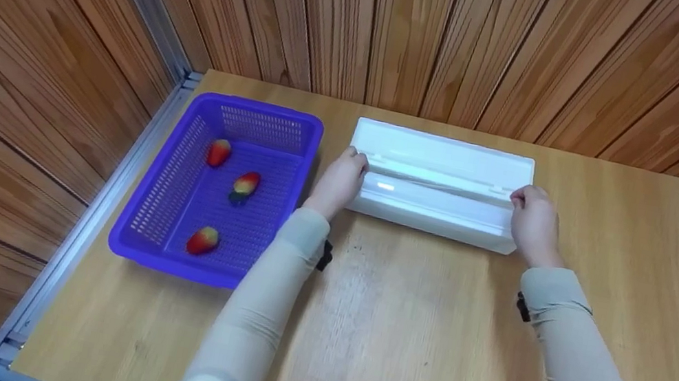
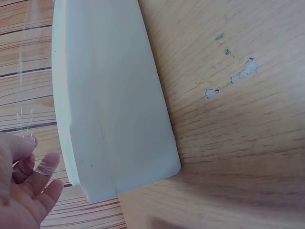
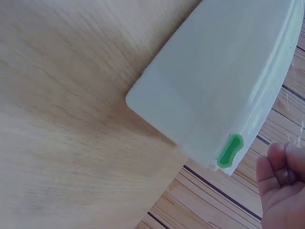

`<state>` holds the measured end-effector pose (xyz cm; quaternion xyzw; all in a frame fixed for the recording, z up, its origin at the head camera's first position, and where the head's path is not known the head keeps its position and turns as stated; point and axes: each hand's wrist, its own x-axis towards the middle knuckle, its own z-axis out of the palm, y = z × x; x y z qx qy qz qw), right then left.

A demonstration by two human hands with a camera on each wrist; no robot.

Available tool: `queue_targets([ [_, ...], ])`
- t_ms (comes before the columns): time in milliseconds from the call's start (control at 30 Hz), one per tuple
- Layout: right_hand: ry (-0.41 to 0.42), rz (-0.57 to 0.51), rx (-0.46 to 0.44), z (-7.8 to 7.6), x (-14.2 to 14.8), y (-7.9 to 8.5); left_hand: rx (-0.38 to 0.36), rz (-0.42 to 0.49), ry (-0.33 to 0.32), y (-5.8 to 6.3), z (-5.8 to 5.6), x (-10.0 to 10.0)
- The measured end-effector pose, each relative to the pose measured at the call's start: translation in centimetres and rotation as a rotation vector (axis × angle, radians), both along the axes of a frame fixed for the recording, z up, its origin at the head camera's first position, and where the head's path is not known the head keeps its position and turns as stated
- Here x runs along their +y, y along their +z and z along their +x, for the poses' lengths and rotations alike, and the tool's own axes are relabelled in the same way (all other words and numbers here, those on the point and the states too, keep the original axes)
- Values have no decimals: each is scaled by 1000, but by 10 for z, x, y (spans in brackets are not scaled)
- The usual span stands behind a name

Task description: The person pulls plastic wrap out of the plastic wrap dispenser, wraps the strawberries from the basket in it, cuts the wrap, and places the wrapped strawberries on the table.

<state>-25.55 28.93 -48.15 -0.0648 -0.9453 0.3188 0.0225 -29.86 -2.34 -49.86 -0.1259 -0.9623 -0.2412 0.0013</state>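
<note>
A long white cling film dispenser [image 1: 432, 217] stands at the back middle of the table, its lid [image 1: 444, 153] raised. My left hand [image 1: 341, 180] is at the dispenser's left end, pinching clear cling film [image 2: 21, 81] between thumb and fingers. At the right end, my right hand [image 1: 534, 225] pinches the film's other side with thumb and fingertips. The film stretches between both hands over the dispenser and shows mostly as faint glints. On the dispenser's right end sits a green slider [image 3: 230, 150], visible in the right wrist view.
Left of the dispenser stands a purple plastic basket [image 1: 125, 236] holding three strawberries [image 1: 203, 240], close beside my left forearm. Wood-plank walls [image 1: 403, 27] rise behind the table [image 1: 397, 340] and at both sides. A metal rail [image 1: 89, 223] runs along the table's left edge.
</note>
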Motion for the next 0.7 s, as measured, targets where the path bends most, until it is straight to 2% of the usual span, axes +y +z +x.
queue_targets([
  [133, -23, -16, -18, 0, -1, 4, 10, 13, 13, 1, -2, -2],
  [300, -29, -28, -35, -1, 0, 13, 19, 10, 68, 7, -3, -4],
  [600, -54, -32, -14, -1, 1, 25, 43, 22, 114, 23, -4, -8],
  [700, -57, -21, 27, -1, 1, 29, 51, 29, 124, 28, -5, -8],
])
